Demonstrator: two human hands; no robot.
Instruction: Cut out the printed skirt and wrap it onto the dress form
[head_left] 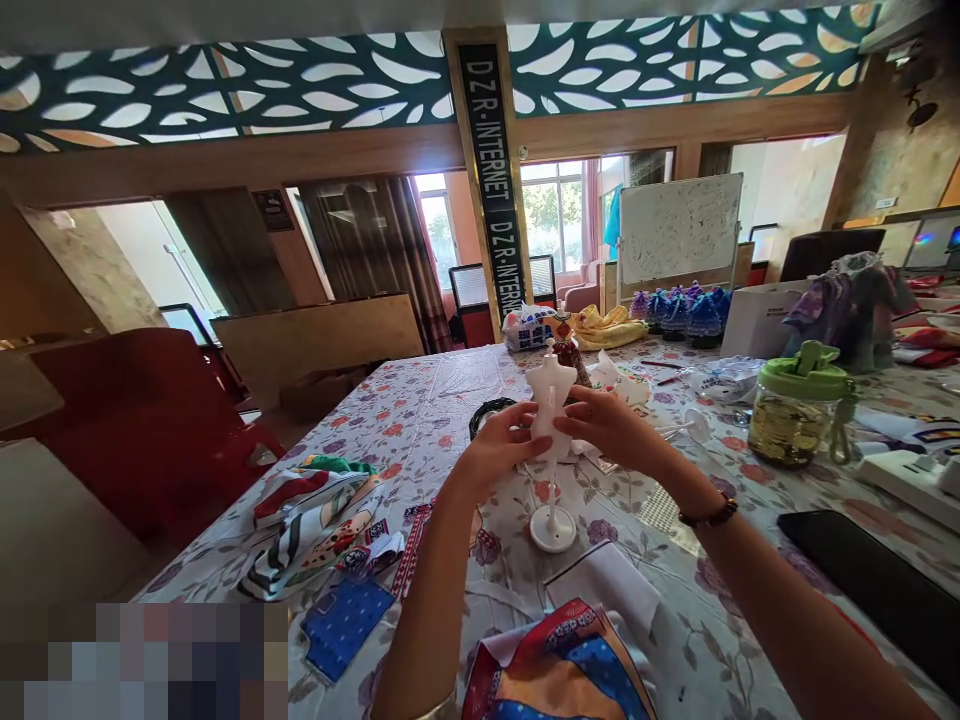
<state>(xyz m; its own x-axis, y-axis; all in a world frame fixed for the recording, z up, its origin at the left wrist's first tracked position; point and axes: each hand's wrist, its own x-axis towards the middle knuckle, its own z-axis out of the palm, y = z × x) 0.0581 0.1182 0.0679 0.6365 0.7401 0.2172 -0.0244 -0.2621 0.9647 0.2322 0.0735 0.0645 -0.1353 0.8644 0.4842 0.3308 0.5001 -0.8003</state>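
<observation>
You are holding a small white mannequin (553,380) upright in front of you, with both hands grasping its body around the waist and hips. Your left hand (499,445) is closing on one side of it, the thumb pressing across the front, and your right hand (611,425) is meeting it from the other side, so your grip is clasping the figure from both sides. Its round base (553,530) is resting on the desk (442,385), below your fingers. You are wearing a dark beaded bracelet (709,512) on your right wrist.

Nearest to you, a colorful printed cloth (559,670) is lying below the base. To the left, a blue piece of fabric (349,625) is lying beside a bundle of striped cloth (307,545). A black coil (487,408) is showing just behind your left hand. On the right, a green-lidded jar (795,405) is standing near a white power strip (915,480), and a black slab (874,580) is lying closer to you. Farther back, a yellow cloth (611,328) and several blue and purple little dresses (686,310) are sitting near a white box (761,318), while a whiteboard (679,228) is standing beyond.
</observation>
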